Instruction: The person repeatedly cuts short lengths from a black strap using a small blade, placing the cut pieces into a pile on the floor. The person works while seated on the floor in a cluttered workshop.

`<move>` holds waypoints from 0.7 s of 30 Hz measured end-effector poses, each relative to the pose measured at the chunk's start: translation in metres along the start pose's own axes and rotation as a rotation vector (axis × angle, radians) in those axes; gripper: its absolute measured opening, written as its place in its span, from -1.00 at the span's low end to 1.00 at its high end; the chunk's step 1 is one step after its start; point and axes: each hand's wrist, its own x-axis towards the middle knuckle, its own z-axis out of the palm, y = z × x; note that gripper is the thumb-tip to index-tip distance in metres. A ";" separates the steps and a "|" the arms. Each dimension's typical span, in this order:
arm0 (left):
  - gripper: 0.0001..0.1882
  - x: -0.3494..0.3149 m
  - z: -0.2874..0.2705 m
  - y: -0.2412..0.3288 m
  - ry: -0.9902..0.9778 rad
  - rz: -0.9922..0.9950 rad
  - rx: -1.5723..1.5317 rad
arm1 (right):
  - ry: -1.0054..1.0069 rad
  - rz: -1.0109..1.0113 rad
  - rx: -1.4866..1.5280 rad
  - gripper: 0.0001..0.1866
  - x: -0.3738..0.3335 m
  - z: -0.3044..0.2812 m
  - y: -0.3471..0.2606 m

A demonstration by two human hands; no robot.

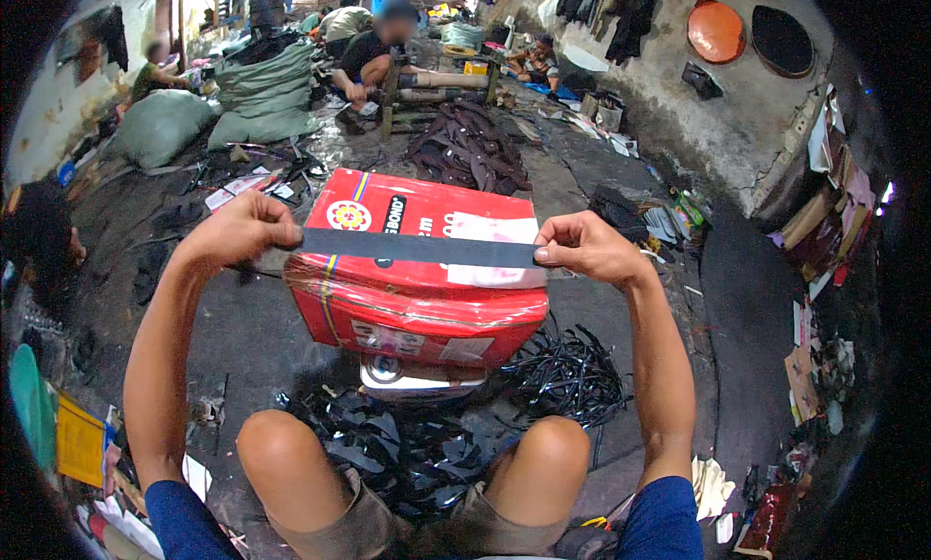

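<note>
I hold a flat black strip [417,248] stretched level between both hands, above a red box [417,298] wrapped in clear film. My left hand [242,228] pinches the strip's left end. My right hand [580,248] pinches its right end. The box stands on a metal tin [407,376] in front of my knees. Black strip scraps [407,448] lie heaped on the floor between my legs.
A tangle of thin black cords [567,371] lies right of the box. Dark leather pieces [465,148] are piled behind it. Other people sit working at the back near green sacks [262,99]. Yellow card [78,442] lies at lower left, paper litter along the right wall.
</note>
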 end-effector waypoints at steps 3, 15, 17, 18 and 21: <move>-0.86 0.017 -0.001 -0.001 0.179 -0.010 0.577 | 0.047 0.059 -0.053 -0.86 0.017 0.009 0.018; -0.62 0.122 0.244 0.066 0.124 0.739 -0.095 | 0.620 -0.050 -0.714 -0.68 0.008 0.058 0.036; -0.70 0.118 0.248 0.061 0.120 0.687 -0.121 | 0.610 -0.145 -0.770 -0.74 0.001 0.058 0.036; -0.74 0.115 0.249 0.062 0.118 0.658 -0.133 | 0.601 -0.193 -0.797 -0.77 -0.003 0.057 0.037; -0.81 0.112 0.249 0.064 0.121 0.697 -0.084 | 0.639 -0.255 -0.912 -0.84 -0.010 0.056 0.036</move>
